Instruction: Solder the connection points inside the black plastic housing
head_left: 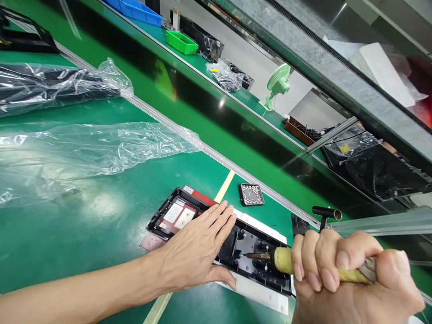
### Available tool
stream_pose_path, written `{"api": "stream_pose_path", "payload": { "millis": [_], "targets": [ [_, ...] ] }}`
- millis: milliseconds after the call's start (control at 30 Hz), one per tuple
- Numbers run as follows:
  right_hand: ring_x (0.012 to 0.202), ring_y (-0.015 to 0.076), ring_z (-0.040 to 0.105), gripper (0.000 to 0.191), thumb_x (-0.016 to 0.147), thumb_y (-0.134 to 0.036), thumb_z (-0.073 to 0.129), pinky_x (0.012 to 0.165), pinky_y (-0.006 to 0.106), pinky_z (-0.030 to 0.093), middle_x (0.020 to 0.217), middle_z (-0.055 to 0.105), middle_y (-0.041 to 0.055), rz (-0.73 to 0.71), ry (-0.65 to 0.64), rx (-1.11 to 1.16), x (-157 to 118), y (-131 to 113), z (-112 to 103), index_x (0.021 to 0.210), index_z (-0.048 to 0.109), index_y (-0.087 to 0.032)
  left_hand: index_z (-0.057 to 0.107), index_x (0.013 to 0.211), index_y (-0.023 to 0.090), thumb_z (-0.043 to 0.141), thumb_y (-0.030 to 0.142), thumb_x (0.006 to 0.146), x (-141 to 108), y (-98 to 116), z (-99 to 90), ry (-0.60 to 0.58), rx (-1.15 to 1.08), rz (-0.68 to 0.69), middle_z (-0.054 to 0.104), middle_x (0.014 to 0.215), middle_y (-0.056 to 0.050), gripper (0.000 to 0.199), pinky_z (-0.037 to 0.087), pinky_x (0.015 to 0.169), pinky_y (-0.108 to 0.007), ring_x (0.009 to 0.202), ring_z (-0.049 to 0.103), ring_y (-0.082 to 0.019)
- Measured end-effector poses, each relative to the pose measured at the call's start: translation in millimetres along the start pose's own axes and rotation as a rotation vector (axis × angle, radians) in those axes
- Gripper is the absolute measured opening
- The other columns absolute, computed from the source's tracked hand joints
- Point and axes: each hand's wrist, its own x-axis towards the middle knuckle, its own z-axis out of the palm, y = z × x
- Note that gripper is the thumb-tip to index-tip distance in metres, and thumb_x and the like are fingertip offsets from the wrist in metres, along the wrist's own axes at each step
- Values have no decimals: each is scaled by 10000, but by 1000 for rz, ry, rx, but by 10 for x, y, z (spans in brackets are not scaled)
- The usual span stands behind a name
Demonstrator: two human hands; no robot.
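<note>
My left hand point(194, 245) lies across a long black plastic housing point(162, 219), fingers stretched over its far edge and thumb at its near edge. The part under the palm is hidden. Wrapped in my right hand point(347, 270) is a yellow-bodied power screwdriver point(282, 260). Its dark bit points left into the open inside of the housing, close to a small screw post; I cannot tell whether the tip touches it. The housing rests on a white fixture point(261, 292). Just beyond it stands a small black tray of tiny screws point(251, 195).
Clear plastic bags point(101, 148) lie on the green bench at the left, one around a dark part point(54, 87). A metal rail point(158, 114) runs behind. Beyond are a green fan point(278, 81), a green bin point(182, 42) and a blue bin point(138, 11). A black holder point(326, 213) stands at right.
</note>
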Motion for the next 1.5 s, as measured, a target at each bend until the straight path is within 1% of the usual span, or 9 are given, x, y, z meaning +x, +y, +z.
{"api": "stream_pose_path", "payload": {
  "millis": [300, 533, 667, 867, 1067, 1167, 1233, 1367, 1500],
  "targets": [
    [379, 105, 427, 410, 966, -273, 292, 381, 246, 436, 455, 439, -24, 37, -52, 3, -59, 114, -45, 704, 596, -184, 342, 1564, 14, 258, 898, 870, -41, 4, 35, 13, -48, -42, 315, 1618, -251, 1128, 247, 1265, -492, 1538, 240, -408],
    [361, 106, 391, 403, 980, -265, 300, 375, 244, 407, 437, 420, -31, 18, -28, -45, -65, 162, 35, 689, 568, -186, 337, 1563, 12, 264, 900, 866, -40, 9, 17, 6, -56, -51, 323, 1617, -248, 1131, 282, 1254, -502, 1540, 236, -408],
    [372, 107, 403, 425, 996, -263, 284, 391, 245, 421, 443, 431, -28, 60, -36, -29, -83, 186, 32, 691, 571, -187, 355, 1551, 4, 295, 902, 860, -35, 14, 20, 0, -70, -50, 337, 1609, -252, 1136, 304, 1248, -512, 1532, 252, -418],
    [375, 103, 387, 455, 1029, -329, 312, 375, 226, 406, 441, 419, -33, 51, -46, -24, -79, 215, 128, 663, 545, -192, 380, 1538, 8, 367, 901, 840, -31, 5, 20, 32, -127, -37, 342, 1596, -281, 1133, 338, 1227, -554, 1526, 258, -435],
    [415, 101, 380, 428, 1056, -413, 399, 382, 214, 381, 500, 413, -50, 59, -24, 26, -85, 256, 156, 696, 491, -202, 309, 1586, 78, 410, 866, 854, -66, -28, 29, 88, -127, 7, 320, 1618, -256, 1080, 372, 1204, -597, 1536, 239, -427],
    [467, 108, 444, 418, 1069, -405, 386, 441, 235, 404, 560, 459, -38, 58, -35, -8, -120, 285, 98, 721, 496, -202, 386, 1553, 146, 340, 760, 966, -49, -9, -87, 150, -240, -34, 375, 1606, -204, 851, 396, 1195, -584, 1521, 302, -384],
    [562, 114, 523, 422, 1080, -397, 366, 555, 268, 456, 646, 531, -12, 36, -66, -98, -137, 285, 75, 749, 532, -195, 487, 1480, 184, 293, 723, 1003, 8, 48, -247, 153, -427, -99, 456, 1552, -172, 745, 439, 1176, -526, 1461, 413, -347],
    [887, 148, 616, 387, 1080, -351, 379, 821, 317, 482, 911, 629, 46, -108, -146, -316, -150, 221, 92, 841, 640, -194, 588, 1379, 182, 247, 825, 944, 234, 257, -600, 129, -774, -202, 590, 1380, -168, 849, 524, 1089, -457, 1281, 570, -333],
    [1031, 161, 593, 363, 1069, -320, 365, 904, 341, 486, 1036, 599, 51, -188, -173, -420, -187, 165, 139, 1011, 712, -232, 594, 1385, 192, 208, 832, 947, 430, 461, -706, 157, -945, -246, 603, 1380, -146, 866, 479, 1136, -475, 1267, 575, -348]
  ]
}}
